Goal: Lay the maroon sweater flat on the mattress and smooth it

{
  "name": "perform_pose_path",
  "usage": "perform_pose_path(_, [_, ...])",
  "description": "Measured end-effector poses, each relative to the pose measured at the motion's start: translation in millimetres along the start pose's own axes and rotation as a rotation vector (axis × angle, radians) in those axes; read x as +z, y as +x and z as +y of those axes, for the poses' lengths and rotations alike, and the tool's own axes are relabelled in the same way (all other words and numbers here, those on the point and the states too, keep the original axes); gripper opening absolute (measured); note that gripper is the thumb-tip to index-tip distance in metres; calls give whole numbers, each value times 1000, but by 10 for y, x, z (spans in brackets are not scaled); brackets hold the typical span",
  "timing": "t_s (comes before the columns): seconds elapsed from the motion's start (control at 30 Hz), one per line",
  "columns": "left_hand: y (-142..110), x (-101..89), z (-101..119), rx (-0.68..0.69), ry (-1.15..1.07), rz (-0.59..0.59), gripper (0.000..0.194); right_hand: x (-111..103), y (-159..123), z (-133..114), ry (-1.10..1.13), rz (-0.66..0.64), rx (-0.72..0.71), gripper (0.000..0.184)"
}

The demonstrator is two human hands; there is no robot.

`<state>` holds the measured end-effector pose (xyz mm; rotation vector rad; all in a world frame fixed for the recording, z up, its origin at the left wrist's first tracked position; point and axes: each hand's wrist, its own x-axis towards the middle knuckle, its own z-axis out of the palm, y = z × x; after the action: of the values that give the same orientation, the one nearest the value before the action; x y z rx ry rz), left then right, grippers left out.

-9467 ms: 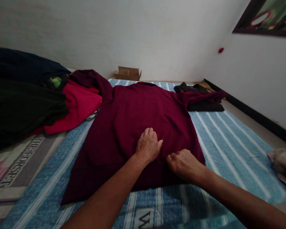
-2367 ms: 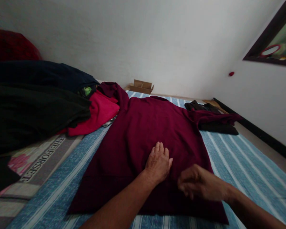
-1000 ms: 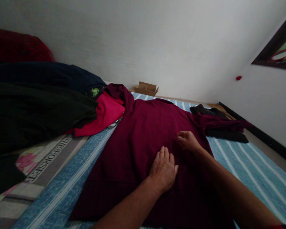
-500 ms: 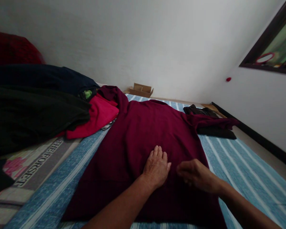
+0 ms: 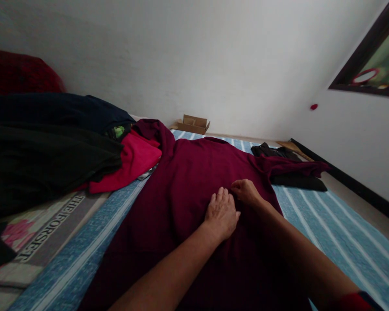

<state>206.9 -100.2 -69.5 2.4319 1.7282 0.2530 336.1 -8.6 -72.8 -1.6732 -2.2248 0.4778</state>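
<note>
Your left hand (image 5: 222,212) is pressing flat, fingers spread open, on the maroon shirt (image 5: 194,181) that is lying spread across the striped blue mat (image 5: 327,229). Your right hand (image 5: 246,192), at its 1 o'clock, is resting on the cloth with fingers curled; whether it is pinching fabric is unclear.

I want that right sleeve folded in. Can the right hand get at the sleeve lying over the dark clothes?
Probably yes: the right hand rests on the maroon shirt, and the sleeve lies uncovered beyond it on the dark clothes, with nothing between.
</note>
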Motion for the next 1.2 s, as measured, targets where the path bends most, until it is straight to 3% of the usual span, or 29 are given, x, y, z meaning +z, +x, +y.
perform_pose_path(0.23, [109,251,-117,-34,-11,-57,65,13,77,-19,-183,-66,-31,20])
perform_pose_path(0.53, [80,224,-89,-32,-36,-73,65,15,151,-165,-459,-181,-42,26])
perform_pose_path(0.7, [62,229,-75,-43,-50,-64,67,86,222,-199,-506,-224,-50,25])
perform_pose_path(0.87, [61,240,-73,-47,-60,-50,67,109,266,-132,-370,-202,-49,18])
perform_pose_path(1.0, [65,265,-79,-32,-51,-33,64,-22,197,-3,-122,-208,5,18])
perform_pose_path(1.2, [61,270,-78,-42,-32,-20,62,-283,-383,128,254,-295,46,20])
